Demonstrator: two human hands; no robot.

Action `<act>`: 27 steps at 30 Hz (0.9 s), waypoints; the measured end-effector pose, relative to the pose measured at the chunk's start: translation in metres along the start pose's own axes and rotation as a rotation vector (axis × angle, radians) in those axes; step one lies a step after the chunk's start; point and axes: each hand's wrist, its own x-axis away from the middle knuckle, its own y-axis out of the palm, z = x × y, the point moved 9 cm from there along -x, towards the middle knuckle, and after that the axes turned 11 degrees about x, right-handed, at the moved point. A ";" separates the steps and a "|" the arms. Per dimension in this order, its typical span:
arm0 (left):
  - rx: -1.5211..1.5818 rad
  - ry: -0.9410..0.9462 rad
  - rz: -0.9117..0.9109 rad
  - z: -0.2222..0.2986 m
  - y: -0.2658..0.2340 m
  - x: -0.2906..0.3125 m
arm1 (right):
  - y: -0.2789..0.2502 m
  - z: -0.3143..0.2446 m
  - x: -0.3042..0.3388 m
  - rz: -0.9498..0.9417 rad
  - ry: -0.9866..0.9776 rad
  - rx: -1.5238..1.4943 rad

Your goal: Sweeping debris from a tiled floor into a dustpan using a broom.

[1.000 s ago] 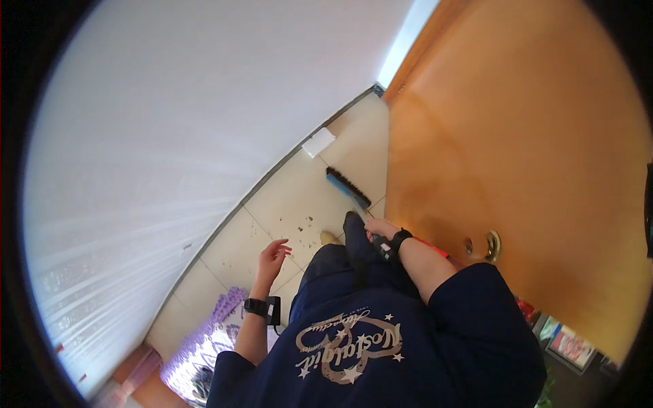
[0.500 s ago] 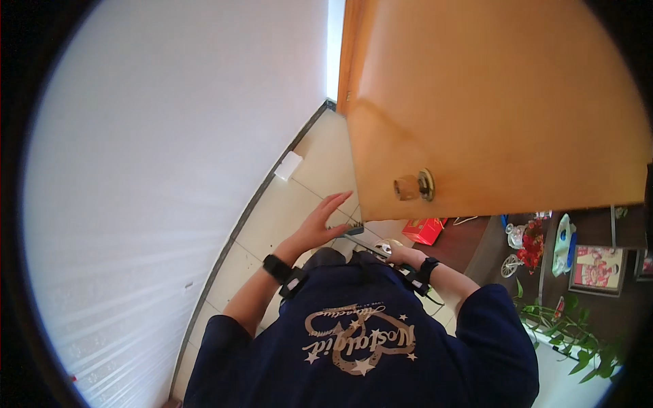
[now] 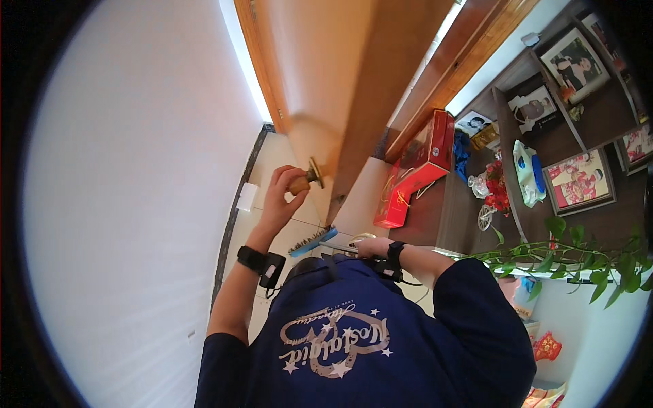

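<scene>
Broom [image 3: 315, 242] over tiled flr [image 3: 271, 155] nr wooden door [image 3: 320, 81], white wall [image 3: 136, 177] L.

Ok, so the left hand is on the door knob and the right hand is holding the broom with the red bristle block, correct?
Not quite: the broom has a blue bristle block, not a red one, as the head view shows. The left hand is on the door knob, and the right hand holds the broom.
</scene>
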 end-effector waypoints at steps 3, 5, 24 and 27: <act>-0.069 0.026 0.016 0.009 -0.013 0.003 | 0.005 0.006 -0.008 0.026 -0.012 0.016; -0.100 -0.002 -0.031 -0.017 -0.032 0.015 | 0.010 0.012 -0.016 0.034 -0.026 0.002; 0.505 -0.454 0.758 -0.104 -0.214 0.192 | -0.057 -0.043 0.013 0.027 -0.175 0.107; 0.785 -0.334 0.795 -0.133 -0.222 0.207 | -0.078 -0.065 0.018 -0.042 -0.182 0.044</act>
